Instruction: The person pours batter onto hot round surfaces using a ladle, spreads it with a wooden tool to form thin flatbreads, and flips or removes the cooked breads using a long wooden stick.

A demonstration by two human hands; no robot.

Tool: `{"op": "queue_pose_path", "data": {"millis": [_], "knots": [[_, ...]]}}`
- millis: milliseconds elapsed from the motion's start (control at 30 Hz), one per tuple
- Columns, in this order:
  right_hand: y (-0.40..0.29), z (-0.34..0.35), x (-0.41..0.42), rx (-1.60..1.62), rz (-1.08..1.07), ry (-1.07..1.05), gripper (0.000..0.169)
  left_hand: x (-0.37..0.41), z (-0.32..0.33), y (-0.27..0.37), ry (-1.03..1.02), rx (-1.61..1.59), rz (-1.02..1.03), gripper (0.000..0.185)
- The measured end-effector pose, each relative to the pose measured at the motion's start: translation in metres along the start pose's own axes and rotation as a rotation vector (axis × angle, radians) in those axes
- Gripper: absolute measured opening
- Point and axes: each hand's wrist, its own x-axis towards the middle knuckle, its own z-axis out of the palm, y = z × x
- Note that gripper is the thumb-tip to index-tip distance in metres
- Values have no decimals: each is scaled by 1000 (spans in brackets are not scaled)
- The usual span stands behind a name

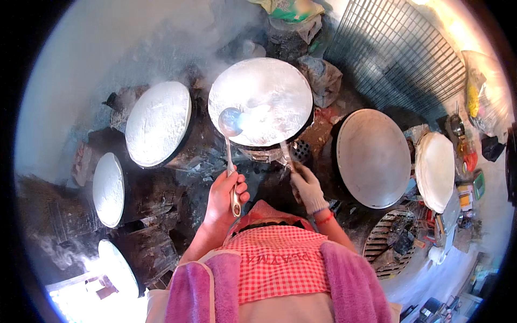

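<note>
My left hand [228,189] is closed round the handle of a metal ladle [230,122], whose bowl lies over the left front edge of a large round griddle [262,87]. The griddle's top is coated white, and steam hangs about it. My right hand [307,187], in a pale knit glove, grips the handle of a scraper-like tool [286,152] at the griddle's front edge. Glare and blur hide the tool's far end. A stack of thin round flatbreads [434,172] stands at the right, beyond a round griddle with a bare greyish top [373,158].
Further white-topped griddles stand at the left [158,124], [108,189] and lower left [118,266]. A wire rack [398,52] leans at the upper right. Plastic sacks [321,80] lie behind the middle griddle. A slatted round basket [389,244] holds dark lumps at the lower right.
</note>
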Motion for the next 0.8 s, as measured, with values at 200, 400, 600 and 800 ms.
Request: {"op": "queue_pose_path", "data": {"millis": [200, 400, 600, 800], "knots": [[23, 69, 19, 32, 39, -100, 46, -11, 26, 22, -11, 36, -123, 20], [-23, 66, -8, 47, 42, 55, 45, 3, -63, 91, -439, -988, -563, 36], [33, 77, 20, -428, -262, 123, 43, 23, -96, 129, -337, 14, -17, 47], [40, 81, 8, -347, -276, 138, 46, 111, -108, 149, -127, 347, 61, 32]]}}
